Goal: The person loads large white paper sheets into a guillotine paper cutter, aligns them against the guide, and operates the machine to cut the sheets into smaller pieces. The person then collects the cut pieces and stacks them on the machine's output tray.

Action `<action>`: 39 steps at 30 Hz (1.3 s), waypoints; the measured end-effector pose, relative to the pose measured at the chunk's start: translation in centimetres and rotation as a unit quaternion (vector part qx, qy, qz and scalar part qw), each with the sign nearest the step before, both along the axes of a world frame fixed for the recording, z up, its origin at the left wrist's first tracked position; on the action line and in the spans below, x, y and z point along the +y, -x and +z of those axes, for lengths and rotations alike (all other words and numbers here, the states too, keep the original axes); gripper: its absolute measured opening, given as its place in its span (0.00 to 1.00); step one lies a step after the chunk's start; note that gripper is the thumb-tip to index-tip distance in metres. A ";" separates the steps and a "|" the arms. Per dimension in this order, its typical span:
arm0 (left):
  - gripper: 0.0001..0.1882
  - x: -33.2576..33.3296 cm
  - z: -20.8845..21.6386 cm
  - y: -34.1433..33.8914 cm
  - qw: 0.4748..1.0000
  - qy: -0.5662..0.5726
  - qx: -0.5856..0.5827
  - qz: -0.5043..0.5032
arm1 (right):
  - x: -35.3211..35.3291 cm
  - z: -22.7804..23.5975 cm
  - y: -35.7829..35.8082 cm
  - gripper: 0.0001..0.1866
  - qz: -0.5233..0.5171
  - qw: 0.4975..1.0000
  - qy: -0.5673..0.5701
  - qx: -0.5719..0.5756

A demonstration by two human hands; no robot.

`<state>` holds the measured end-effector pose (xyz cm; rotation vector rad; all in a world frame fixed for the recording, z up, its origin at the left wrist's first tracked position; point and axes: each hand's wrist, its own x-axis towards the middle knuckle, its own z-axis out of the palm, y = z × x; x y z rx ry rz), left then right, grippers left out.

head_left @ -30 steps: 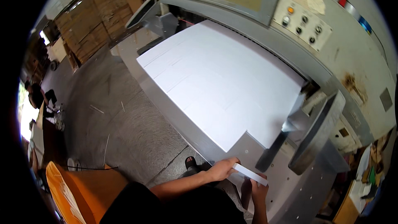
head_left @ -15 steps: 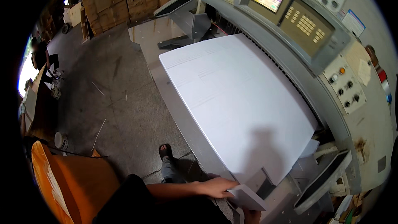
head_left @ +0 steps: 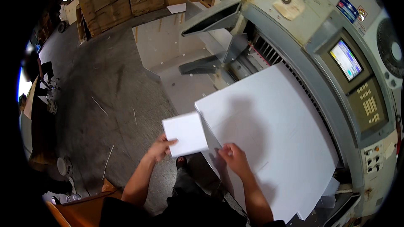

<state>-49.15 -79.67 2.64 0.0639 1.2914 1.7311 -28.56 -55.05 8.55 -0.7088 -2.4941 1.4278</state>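
My left hand grips a small white square block, which looks like a thick pad of paper or board, thumb on top and fingers beneath. The block is held at the left edge of a large white stack of sheets on the machine bed. My right hand is over the near left part of that stack, its fingers curled in and nothing visible in them. It is apart from the block.
The grey machine carries a lit screen, a keypad and knobs. Metal brackets stand on the bed at the far left. Cardboard leans behind. An orange item is at lower left. Another person sits far left.
The view has turned and the machine appears further right. Both hands have moved from the bed's near corner toward the stack's left edge. My right hand is now off the block.
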 end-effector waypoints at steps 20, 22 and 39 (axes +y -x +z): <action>0.20 5.0 -1.7 23.8 0.982 0.113 -0.037 0.143 | 1.6 -4.1 16.8 0.22 0.009 0.932 -0.360 0.051; 0.20 4.8 -1.3 24.5 0.978 0.145 -0.022 0.151 | 0.7 -3.4 16.8 0.23 0.023 0.938 -0.340 0.063; 0.22 2.5 -3.2 7.6 0.990 0.063 -0.123 -0.011 | -8.3 -2.3 16.9 0.30 0.098 0.958 -0.268 -0.015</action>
